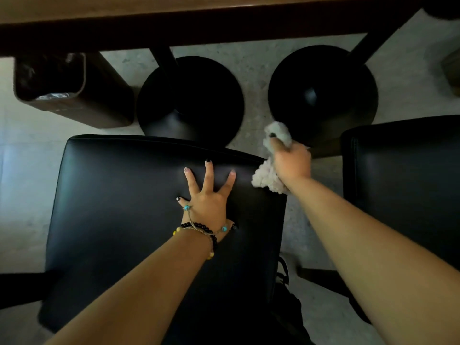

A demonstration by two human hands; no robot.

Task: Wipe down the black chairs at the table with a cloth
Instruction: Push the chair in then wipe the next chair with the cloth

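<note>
Cloth [267,176], pale and fluffy, bunched in right hand [292,161].

Your left hand [206,202] lies flat, palm down, fingers straight and spread wide, beaded bracelets at the wrist. Your right hand [291,160] is curled into a fist, knuckles up, forearm stretched forward, white fabric bunched inside the fingers.

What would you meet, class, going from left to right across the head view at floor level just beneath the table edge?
Brown waste bin → left round table base → right round table base.
</note>
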